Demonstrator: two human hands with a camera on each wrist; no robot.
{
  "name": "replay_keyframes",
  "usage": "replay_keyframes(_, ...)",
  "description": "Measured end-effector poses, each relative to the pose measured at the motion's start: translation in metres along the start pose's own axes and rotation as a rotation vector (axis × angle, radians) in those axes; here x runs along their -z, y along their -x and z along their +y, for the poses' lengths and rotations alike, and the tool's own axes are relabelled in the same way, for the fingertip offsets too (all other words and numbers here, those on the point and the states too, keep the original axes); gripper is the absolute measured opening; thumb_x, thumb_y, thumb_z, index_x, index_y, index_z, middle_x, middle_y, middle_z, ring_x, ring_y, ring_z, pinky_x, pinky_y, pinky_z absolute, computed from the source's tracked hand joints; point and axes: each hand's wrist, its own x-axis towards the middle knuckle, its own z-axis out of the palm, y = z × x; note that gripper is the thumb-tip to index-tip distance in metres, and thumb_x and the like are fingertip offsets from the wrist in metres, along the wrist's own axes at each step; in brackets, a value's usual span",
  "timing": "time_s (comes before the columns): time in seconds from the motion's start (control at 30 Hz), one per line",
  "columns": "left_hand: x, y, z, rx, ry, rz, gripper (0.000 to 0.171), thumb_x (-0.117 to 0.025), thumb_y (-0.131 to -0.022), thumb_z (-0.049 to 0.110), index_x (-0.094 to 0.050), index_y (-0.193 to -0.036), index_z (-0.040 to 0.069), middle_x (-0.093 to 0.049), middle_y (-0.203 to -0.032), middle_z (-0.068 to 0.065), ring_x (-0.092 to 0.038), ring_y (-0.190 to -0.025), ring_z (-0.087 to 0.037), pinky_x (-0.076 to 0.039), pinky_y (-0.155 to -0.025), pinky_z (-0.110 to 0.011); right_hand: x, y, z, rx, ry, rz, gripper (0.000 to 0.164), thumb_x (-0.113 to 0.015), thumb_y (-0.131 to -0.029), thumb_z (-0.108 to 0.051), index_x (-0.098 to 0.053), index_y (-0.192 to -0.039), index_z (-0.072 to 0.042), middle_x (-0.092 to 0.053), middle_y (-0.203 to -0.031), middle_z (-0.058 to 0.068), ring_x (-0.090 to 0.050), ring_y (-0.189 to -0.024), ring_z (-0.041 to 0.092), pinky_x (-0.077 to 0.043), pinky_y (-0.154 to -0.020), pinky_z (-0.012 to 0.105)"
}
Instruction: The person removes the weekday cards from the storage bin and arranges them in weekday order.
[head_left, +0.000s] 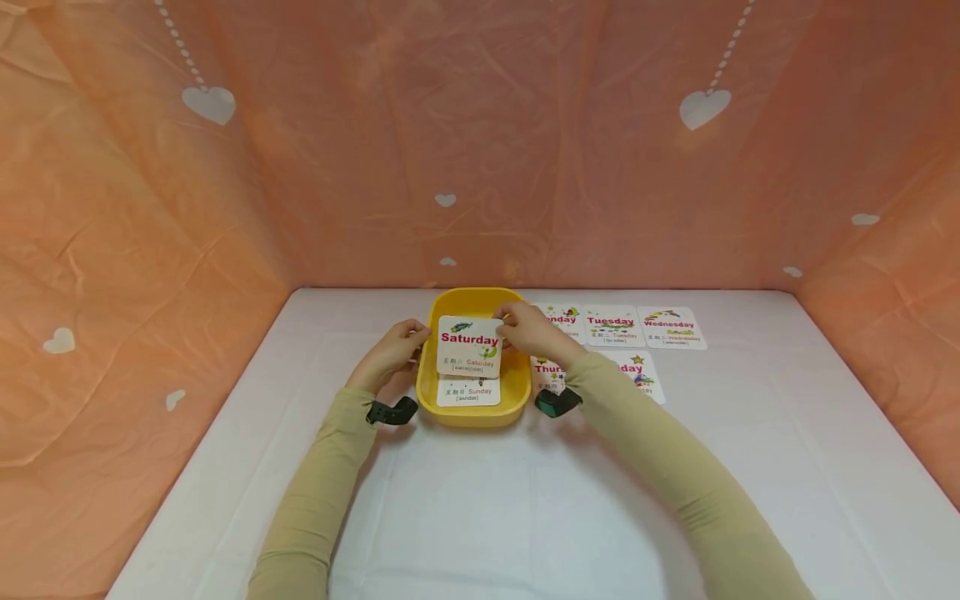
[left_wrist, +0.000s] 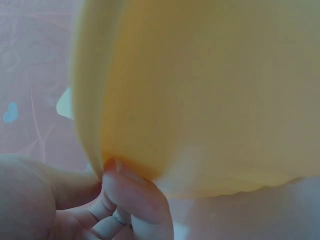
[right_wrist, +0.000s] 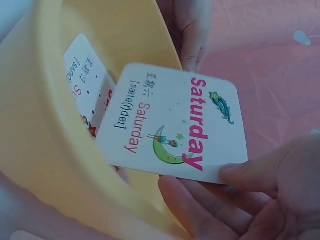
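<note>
My right hand (head_left: 530, 327) pinches the Saturday card (head_left: 469, 348) by its right edge, thumb on top and fingers beneath, as the right wrist view shows. The card is lifted over the yellow basin (head_left: 474, 419) and covers part of the Sunday card (head_left: 468, 393) lying inside. In the right wrist view the Saturday card (right_wrist: 175, 125) tilts above the basin's rim, with the Sunday card (right_wrist: 87, 75) lower down. My left hand (head_left: 390, 354) grips the basin's left rim between thumb and fingers; the left wrist view has this hand (left_wrist: 132, 195) close up.
Right of the basin lie cards in two rows: a partly covered Monday card (head_left: 566, 321), Tuesday (head_left: 611, 326) and Wednesday (head_left: 672, 327) behind, Thursday (head_left: 550, 377) and Friday (head_left: 643, 375) in front, partly hidden by my right arm. An orange cloth wall (head_left: 525, 167) rises behind the white table (head_left: 465, 517).
</note>
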Motion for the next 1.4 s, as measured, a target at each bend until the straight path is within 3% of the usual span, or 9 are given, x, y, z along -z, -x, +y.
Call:
replay_keyframes(0.27,0.0,0.007,0.002,-0.036,0.018,-0.011,0.026,-0.042,-0.104,0.024,-0.047,-0.106,-0.001,-0.055,-0.094,-0.013,-0.055,-0.074,-0.019,-0.048,-0.061,-0.026,0.014,0.011,0.003,0.004,-0.069,0.022,0.035,-0.052,-0.096,-0.005,-0.046,-0.129,0.005,-0.057,-0.116,0.025,-0.068,-0.084,0.028,-0.056,-0.07,0.032)
replay_keyframes(0.5,-0.001,0.006,0.004,-0.002,0.017,-0.009,0.028,-0.041,-0.104,0.024,-0.047,-0.111,-0.002,-0.054,-0.1,-0.017,-0.055,-0.079,-0.024,-0.051,-0.064,-0.028,0.032,0.022,0.008,0.026,-0.185,0.06,0.035,-0.056,-0.093,-0.003,-0.046,-0.126,0.004,-0.061,-0.109,0.022,-0.068,-0.084,0.029,-0.054,-0.078,0.044)
replay_keyframes(0.63,-0.002,0.003,0.005,-0.007,0.003,-0.01,0.028,-0.04,-0.104,0.023,-0.046,-0.113,-0.003,-0.054,-0.099,-0.016,-0.054,-0.079,-0.022,-0.05,-0.064,-0.027,0.042,0.029,0.01,0.043,-0.218,0.091,0.032,-0.056,-0.093,-0.001,-0.047,-0.123,0.003,-0.062,-0.109,0.022,-0.067,-0.088,0.029,-0.053,-0.079,0.044)
replay_keyframes(0.97,-0.003,0.006,0.004,-0.019,0.021,-0.004,0.029,-0.042,-0.104,0.024,-0.046,-0.114,-0.003,-0.054,-0.098,-0.016,-0.055,-0.076,-0.021,-0.049,-0.062,-0.026,0.062,0.051,0.024,0.053,-0.238,0.164,0.034,-0.053,-0.094,0.003,-0.045,-0.126,0.006,-0.06,-0.112,0.027,-0.062,-0.095,0.032,-0.051,-0.083,0.048)
replay_keyframes(1.4,-0.003,0.006,0.003,-0.018,0.015,-0.005,0.033,-0.041,-0.104,0.025,-0.046,-0.117,-0.005,-0.055,-0.099,-0.017,-0.054,-0.077,-0.021,-0.049,-0.063,-0.026,0.079,0.077,0.053,0.038,-0.199,0.166,0.04,-0.053,-0.094,0.001,-0.042,-0.132,0.004,-0.06,-0.105,0.025,-0.061,-0.094,0.029,-0.052,-0.082,0.046)
